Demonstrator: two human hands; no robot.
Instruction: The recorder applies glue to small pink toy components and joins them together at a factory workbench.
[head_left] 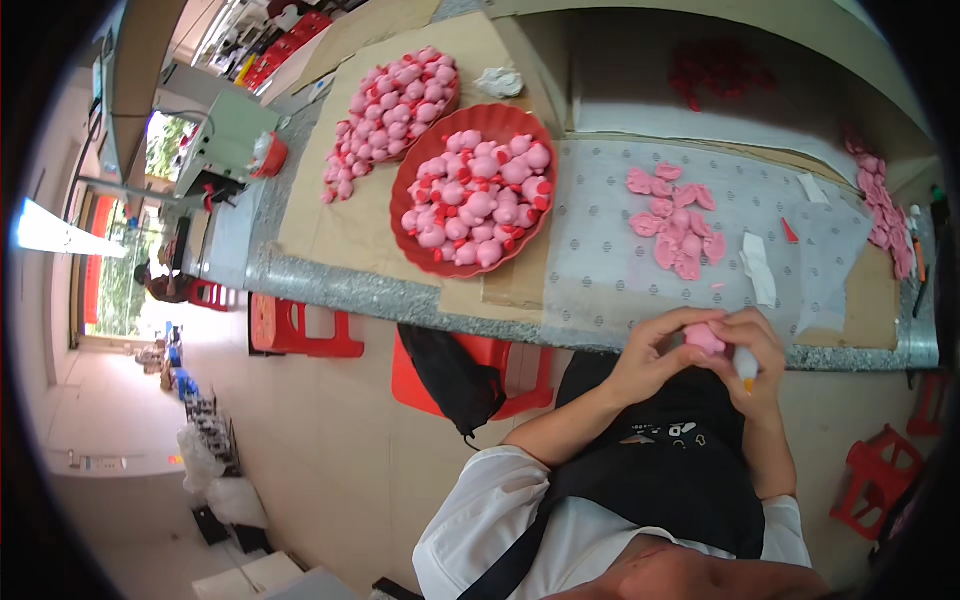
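Observation:
Close to the table's front edge, I hold a small pink toy figure (704, 338) between the fingertips of both hands. My left hand (655, 345) pinches it from the left. My right hand (764, 348) closes on its other side and also keeps a white pen-like tool with a yellow tip (745, 366) against the palm. Fingers partly cover the figure, so its details are hidden. Just beyond my hands, several flat pink pieces (686, 225) lie in a cluster on a patterned white sheet (595, 275).
Left of the sheet, a red scalloped bowl (402, 232) holds many pink-and-red figures, with another heap (400, 105) behind it. A crumpled white paper strip (758, 270) lies to the right. A shelf (640, 110) overhangs the back. Red stools (305, 328) stand along the table.

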